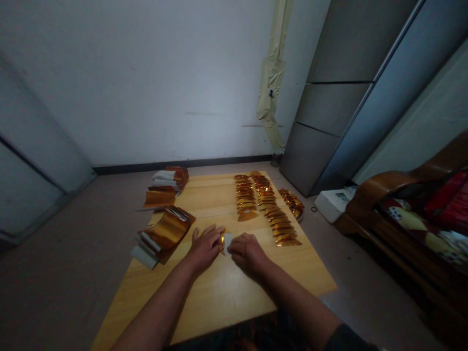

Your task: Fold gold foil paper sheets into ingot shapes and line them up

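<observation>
On the wooden table (219, 280), a small piece of gold foil (222, 243) with a white paper part (228, 243) lies between my hands. My left hand (206, 247) rests on it from the left, its fingers stretched out and touching the gold side. My right hand (248, 251) is closed, with its fingers pinched at the white paper's right edge. Its fingertips are partly hidden. Beyond the hands, folded gold foil pieces stand in a shorter row (245, 195) and a longer row (272, 209).
Stacks of gold foil sheets (170, 229) with white paper lie along the table's left side, some jutting over its edge. A container heaped with gold pieces (292, 202) stands beyond the right edge. A refrigerator (329, 102), a white box (332, 204) and a wooden seat (376, 195) are at right.
</observation>
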Demonstrator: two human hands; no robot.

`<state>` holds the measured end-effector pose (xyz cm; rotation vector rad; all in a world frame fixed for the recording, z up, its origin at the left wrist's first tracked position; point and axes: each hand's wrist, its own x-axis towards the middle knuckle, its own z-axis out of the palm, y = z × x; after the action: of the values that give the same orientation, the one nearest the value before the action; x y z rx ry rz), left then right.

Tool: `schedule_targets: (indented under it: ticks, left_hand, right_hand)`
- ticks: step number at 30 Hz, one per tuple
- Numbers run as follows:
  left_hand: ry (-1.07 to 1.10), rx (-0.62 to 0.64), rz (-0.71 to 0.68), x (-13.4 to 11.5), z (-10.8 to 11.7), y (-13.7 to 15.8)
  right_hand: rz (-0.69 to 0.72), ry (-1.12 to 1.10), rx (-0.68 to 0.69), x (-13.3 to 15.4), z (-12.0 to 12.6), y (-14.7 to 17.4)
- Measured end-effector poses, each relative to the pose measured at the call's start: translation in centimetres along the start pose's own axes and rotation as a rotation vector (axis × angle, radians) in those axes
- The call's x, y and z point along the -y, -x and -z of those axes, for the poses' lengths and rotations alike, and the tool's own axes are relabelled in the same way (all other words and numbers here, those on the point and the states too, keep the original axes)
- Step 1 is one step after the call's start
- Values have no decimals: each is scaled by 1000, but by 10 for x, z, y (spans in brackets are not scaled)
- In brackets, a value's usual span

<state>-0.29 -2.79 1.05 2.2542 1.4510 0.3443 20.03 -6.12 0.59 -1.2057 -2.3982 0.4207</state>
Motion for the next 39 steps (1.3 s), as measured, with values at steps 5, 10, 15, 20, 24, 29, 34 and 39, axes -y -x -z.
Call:
schedule_targets:
  ticks: [5, 10, 15, 20, 24, 29, 34, 39]
  left_hand:
    - [3, -1, -12, 3, 0, 1]
    - [-10, -8, -9, 2, -1, 1]
    - [-37, 4, -17, 2, -1, 1]
    - [-36, -6, -18, 5, -4, 2]
    - [-29, -20, -26, 6, -6, 2]
    - [-38, -12, -17, 3, -4, 2]
    - [-12, 10, -19, 0, 0, 4]
    - [-9, 18, -34, -2, 4, 5]
  right_hand:
    - [27, -86, -35, -19, 3, -9]
    - [76, -81, -56, -25, -3, -13]
    - [120, -179, -90, -22, -5, -17]
    - [80, -448, -79, -11, -2, -20]
    - [71, -559, -102, -9, -1, -19]
    - [99, -545, -120, -20, -4, -19]
    - [65, -438, -52, -22, 2, -25]
    - [-26, -354, 22, -7, 15, -30]
